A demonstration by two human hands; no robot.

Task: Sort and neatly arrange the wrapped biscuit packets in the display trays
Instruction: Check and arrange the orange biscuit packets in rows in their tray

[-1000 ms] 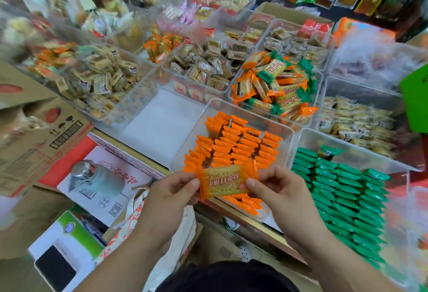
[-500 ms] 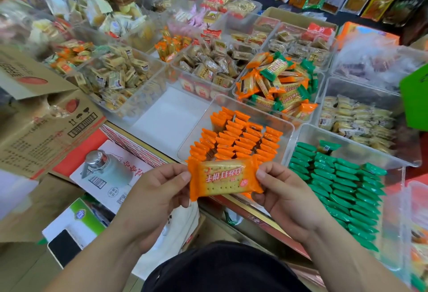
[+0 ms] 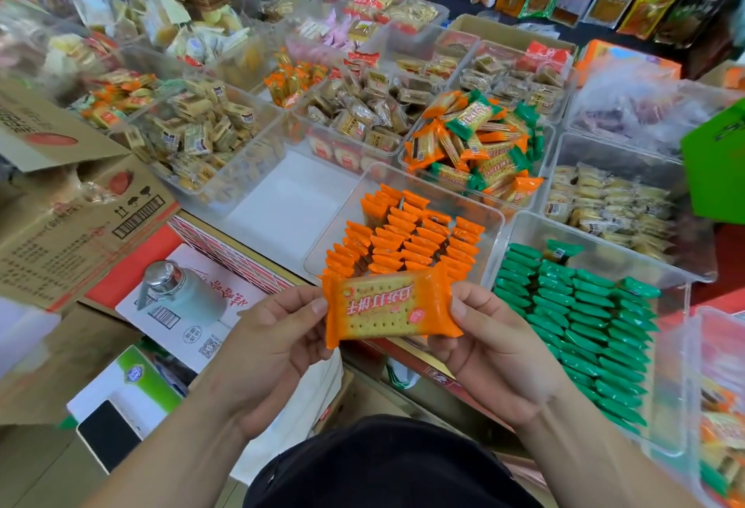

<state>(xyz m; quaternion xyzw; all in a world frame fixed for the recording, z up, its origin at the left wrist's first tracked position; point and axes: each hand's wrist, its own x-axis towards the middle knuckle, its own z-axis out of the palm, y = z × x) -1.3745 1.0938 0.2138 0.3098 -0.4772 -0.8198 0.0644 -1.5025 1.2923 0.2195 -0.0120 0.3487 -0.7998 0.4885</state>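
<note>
1. Up front, the left hand [image 3: 278,340] and right hand [image 3: 498,350] each pinched one end of an orange packet [image 3: 389,308], held flat and face-up between them
2. It hovered above the near edge of a clear tray [image 3: 490,217] where orange packets [image 3: 407,237] stood on edge in neat rows
3. Just right, a second tray [image 3: 596,245] held green packets [image 3: 584,322] in like rows
4. Behind both, a third tray [image 3: 546,169] carried a loose mixed pile [image 3: 479,144] of orange and green packets
5. A bottle [image 3: 181,292] lay on a box [image 3: 193,330] to the left
</note>
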